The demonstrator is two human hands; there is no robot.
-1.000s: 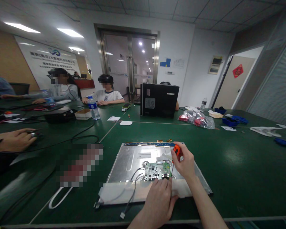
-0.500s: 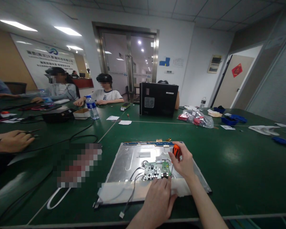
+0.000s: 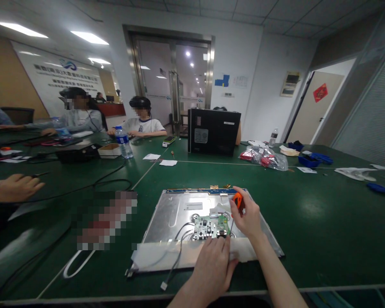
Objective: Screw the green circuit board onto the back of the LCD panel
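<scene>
A silver metal panel (image 3: 170, 214) lies flat on the green table, with a green circuit board (image 3: 205, 224) on its middle. My right hand (image 3: 248, 216) is closed round the orange handle of a screwdriver (image 3: 237, 199), whose shaft points down at the board's right edge. Against the board's lower edge rests my left hand (image 3: 213, 265), fingers together; whether it pinches something is hidden. Thin cables run from the board's left side to a white connector (image 3: 164, 285). A pale translucent strip (image 3: 160, 256) crosses the panel's near side.
A black computer case (image 3: 213, 131) stands across the table (image 3: 324, 239). Bottles, papers and a plastic bag (image 3: 265, 158) lie around it. At the left are black cables, a blurred object with a white loop (image 3: 77, 265), and another person's hand (image 3: 17, 187). Two people sit beyond.
The fingers of my right hand have shifted on the screwdriver handle, the index finger now higher. My left hand has stayed nearly in place. The other person's hand at the left has moved slightly.
</scene>
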